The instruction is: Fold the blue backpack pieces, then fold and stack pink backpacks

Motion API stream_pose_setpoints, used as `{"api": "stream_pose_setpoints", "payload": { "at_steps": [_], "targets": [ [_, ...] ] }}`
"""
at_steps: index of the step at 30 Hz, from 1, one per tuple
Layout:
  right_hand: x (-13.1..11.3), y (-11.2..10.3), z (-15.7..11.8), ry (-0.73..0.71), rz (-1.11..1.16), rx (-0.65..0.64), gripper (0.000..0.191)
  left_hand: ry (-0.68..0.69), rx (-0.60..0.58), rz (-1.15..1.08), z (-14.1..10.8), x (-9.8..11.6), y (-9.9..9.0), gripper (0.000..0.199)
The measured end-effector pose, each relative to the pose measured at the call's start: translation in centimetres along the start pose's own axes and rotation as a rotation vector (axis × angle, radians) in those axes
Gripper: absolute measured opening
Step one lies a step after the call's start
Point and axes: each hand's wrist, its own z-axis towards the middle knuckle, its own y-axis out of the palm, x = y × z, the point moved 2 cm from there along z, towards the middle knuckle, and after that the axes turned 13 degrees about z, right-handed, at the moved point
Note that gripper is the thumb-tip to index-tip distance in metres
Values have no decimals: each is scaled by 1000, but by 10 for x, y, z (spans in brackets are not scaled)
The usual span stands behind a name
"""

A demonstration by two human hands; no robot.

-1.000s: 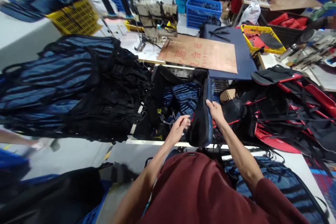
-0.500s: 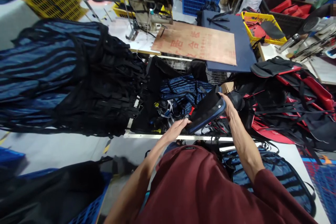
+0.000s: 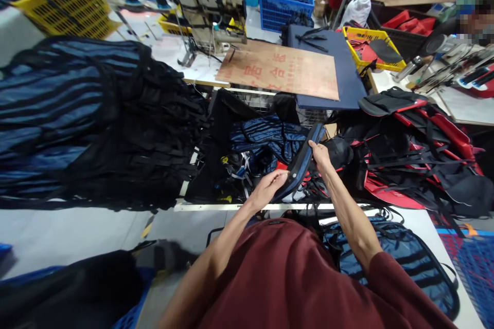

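Between my hands is a black bag piece (image 3: 301, 160) with blue edging, tilted so that its narrow side faces up. My right hand (image 3: 320, 155) is closed on the upper right part of it, thumb along the edge. My left hand (image 3: 269, 188) pinches its lower left side, fingertips pressed together. Beneath it, blue-and-black striped fabric pieces (image 3: 266, 133) lie in a black-lined bin, with small straps, yellow bits and a red piece. What exactly the held piece belongs to cannot be made out.
Striped blue bags (image 3: 57, 92) are heaped at the left, black-and-red bags (image 3: 420, 154) at the right. A sewing machine (image 3: 210, 7) and a plywood board (image 3: 281, 69) are beyond the bin. A striped bag (image 3: 397, 262) lies by my right elbow. Another person is partly visible far right.
The bag piece has turned from showing its broad black face to showing its narrow edge. My left hand's fingers have curled in against it. The view has shifted slightly.
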Motion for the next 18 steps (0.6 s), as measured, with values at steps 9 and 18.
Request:
{"api": "stream_pose_setpoints", "payload": {
  "at_steps": [9,18],
  "targets": [
    [-4,14,-14,-121,-177,-44,49,-17,-167,68,1,6,11,43],
    [11,36,-71,-440,-530,-314,76,-135,218,-3,20,-15,22,38]
  ]
}}
